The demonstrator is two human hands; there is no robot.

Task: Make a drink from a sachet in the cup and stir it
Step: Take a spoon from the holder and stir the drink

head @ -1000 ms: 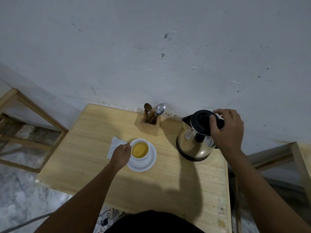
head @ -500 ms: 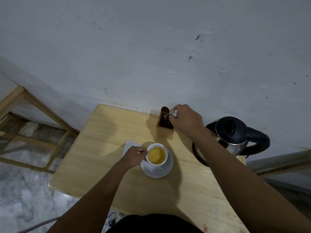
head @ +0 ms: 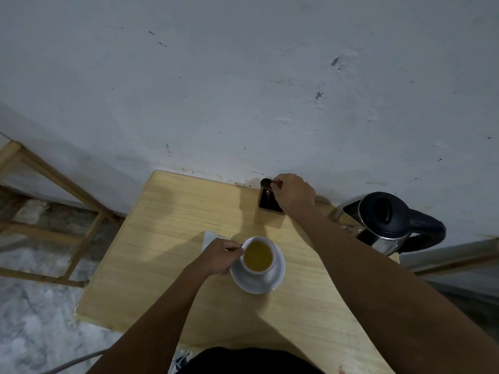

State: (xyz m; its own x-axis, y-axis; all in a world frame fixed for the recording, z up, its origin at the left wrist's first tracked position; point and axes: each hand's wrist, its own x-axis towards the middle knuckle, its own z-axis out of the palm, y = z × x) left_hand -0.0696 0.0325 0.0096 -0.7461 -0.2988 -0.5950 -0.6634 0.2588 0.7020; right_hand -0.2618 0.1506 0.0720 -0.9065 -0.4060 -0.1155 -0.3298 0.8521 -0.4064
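A white cup (head: 266,275) filled with yellow-brown drink stands on a white saucer (head: 259,286) on the wooden table (head: 162,252). My left hand (head: 220,256) is closed on the cup's left side at the handle. At the table's back edge stands a small wooden spoon holder (head: 267,205). My right hand (head: 293,194) is over it, its fingers pinched on a spoon handle. A dark spoon head (head: 266,182) sticks up just left of those fingers. A white sachet or paper (head: 209,238) lies partly hidden behind my left hand.
A steel kettle with a black lid and handle (head: 386,222) stands at the table's back right, against the white wall. A wooden frame (head: 67,184) is on the floor to the left. A cable (head: 75,360) runs along the floor at the front left.
My right hand let go of the kettle, moved left to the spoon holder and closed on a spoon. My left hand stayed on the cup.
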